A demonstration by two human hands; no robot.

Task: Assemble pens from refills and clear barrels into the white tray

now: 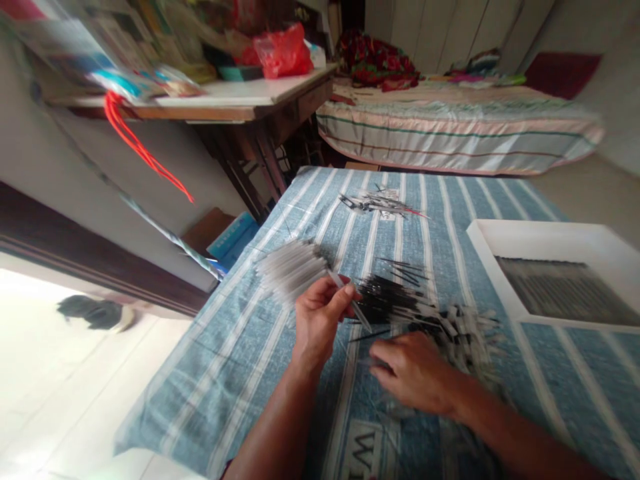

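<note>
My left hand is closed on a thin translucent tube, pinched between thumb and fingers, its lower end slanting toward my right hand. My right hand has its fingers curled together near that end; what they hold, if anything, is blurred. Behind my left hand lies a bundle of pale tubes. Between and beyond my hands is a heap of black thin sticks. Black and white pieces are piled beyond my right wrist.
A white tray with rows of dark thin sticks stands at the right. Farther back on the striped cloth lies a small pile of thin pieces. A desk and a bed stand behind.
</note>
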